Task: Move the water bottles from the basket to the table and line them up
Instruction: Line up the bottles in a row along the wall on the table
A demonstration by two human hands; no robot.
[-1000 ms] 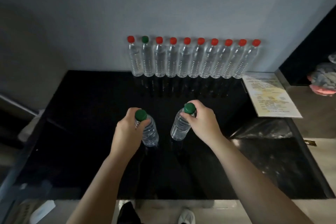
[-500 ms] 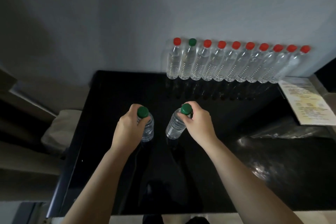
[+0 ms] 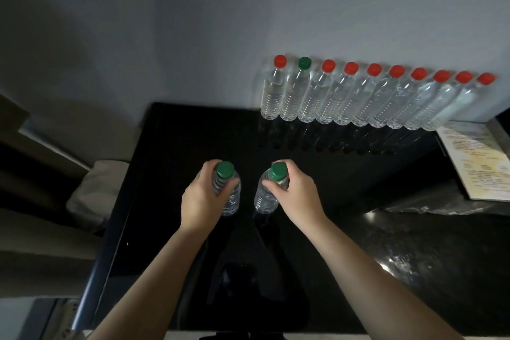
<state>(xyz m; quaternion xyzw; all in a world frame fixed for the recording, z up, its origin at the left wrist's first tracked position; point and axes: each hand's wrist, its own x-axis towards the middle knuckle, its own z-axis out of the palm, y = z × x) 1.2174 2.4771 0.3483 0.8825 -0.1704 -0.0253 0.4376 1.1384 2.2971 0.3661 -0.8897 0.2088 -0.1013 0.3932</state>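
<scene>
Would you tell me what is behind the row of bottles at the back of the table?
A plain grey wall. The row of bottles covers its foot, so any gap cannot be seen.

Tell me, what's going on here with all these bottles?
A person is setting out water bottles on a black table. A row of ten bottles stands side by side against the wall, nine with red caps and one with a green cap. In front of it, the left hand grips one green-capped bottle near its neck, and the right hand grips a second green-capped bottle. No basket is in view.
</scene>
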